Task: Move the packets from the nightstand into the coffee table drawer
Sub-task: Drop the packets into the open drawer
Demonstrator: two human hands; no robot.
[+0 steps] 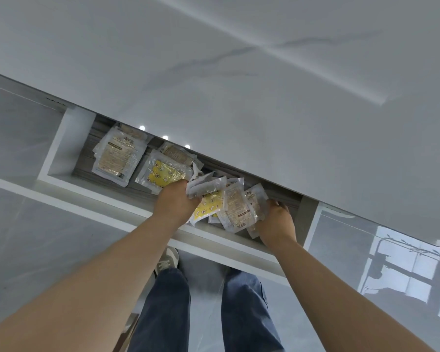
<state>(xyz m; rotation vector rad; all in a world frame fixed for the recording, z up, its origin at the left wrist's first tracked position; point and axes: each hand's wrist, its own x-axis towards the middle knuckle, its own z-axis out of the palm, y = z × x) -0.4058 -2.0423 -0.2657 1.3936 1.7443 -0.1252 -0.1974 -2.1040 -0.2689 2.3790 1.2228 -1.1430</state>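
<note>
left hand and right hand both curl round a fanned bunch of packets just over the open drawer; they look light, floppy, slick, so pinch the sealed edges, not the middle.

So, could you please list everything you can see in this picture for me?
table top: one, white with grey veins, above the drawer.
drawer: one, white, open under the table top.
loose packets: about four, clear with beige or yellow contents, drawer's left part.
held packets: several, same colours, over the drawer's right part.
floor: glossy grey, all round.
shoe: one, grey and white, below the drawer front.
legs: two, blue jeans, bottom centre.
left hand: one, grips the held packets' left side.
right hand: one, holds their right side.
</note>
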